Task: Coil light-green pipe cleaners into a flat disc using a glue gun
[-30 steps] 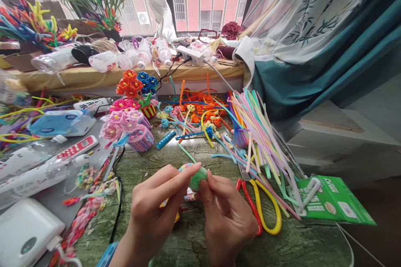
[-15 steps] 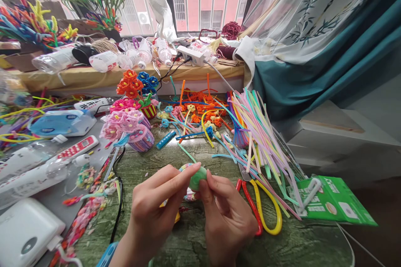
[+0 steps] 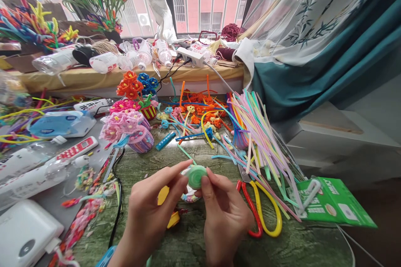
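Note:
A flat spiral disc of light green pipe cleaner [image 3: 197,177] is between my hands above the table, with a straight green tail sticking up behind it. My right hand [image 3: 226,212] pinches its right edge between thumb and fingers. At the disc's left edge are the thumb and forefinger of my left hand [image 3: 156,200], closed around it. Partly hidden under the disc is a pastel multicoloured braided piece [image 3: 189,197]. A yellow object [image 3: 173,220] lies below my left hand, mostly covered. Scissors with red and yellow handles [image 3: 269,212] rest right of my right hand.
Bundled pastel pipe cleaners [image 3: 263,133] lie at right, beside a green packet [image 3: 338,202]. Pipe-cleaner flower pots [image 3: 140,137] stand left of centre. Orange and blue scraps [image 3: 194,112] cover the back. Plastic bottles [image 3: 28,179], a black cable [image 3: 117,212] and a white power bank [image 3: 29,233] are at left.
The green disc has turned to show more of its face. My left forefinger has drawn back left off the disc's top, uncovering more of the yellow object beneath.

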Available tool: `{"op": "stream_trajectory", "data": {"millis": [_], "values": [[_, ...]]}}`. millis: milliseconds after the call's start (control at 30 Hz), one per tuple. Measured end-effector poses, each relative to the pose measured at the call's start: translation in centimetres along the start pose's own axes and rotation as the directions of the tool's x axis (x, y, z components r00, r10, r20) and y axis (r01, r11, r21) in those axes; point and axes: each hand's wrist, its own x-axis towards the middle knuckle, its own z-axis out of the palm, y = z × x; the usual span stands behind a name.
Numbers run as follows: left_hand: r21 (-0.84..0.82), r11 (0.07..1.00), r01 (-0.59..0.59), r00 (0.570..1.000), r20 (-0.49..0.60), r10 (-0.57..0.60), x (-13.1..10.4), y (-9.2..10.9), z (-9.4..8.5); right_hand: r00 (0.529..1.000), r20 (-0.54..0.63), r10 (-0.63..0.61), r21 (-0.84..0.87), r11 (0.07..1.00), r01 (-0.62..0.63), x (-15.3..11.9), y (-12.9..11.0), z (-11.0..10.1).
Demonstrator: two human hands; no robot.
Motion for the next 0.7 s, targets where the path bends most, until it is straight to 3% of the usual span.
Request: {"op": "stream_trajectory", "data": {"millis": [100,233,367,700], "values": [[-0.049,0.99,0.134,0.989,-0.05,-0.137,-0.1,0.4,0.3,0.995,-0.049,0.09,0.018,0.996,-0.089,0.1,-0.2,0.2],[-0.013,0.986,0.167,0.98,-0.104,-0.168,-0.1,0.9,0.4,0.979,-0.055,0.194,0.055,0.98,-0.191,0.1,-0.2,0.2],[-0.027,0.957,0.29,0.956,-0.043,-0.29,-0.2,1.0,0.1,0.966,0.004,0.26,0.094,0.961,-0.259,0.2,-0.1,0.1],[-0.028,0.951,0.309,0.945,-0.101,-0.31,-0.4,1.5,0.5,0.975,0.024,0.223,0.046,0.974,-0.223,0.4,0.1,0.1]]}}
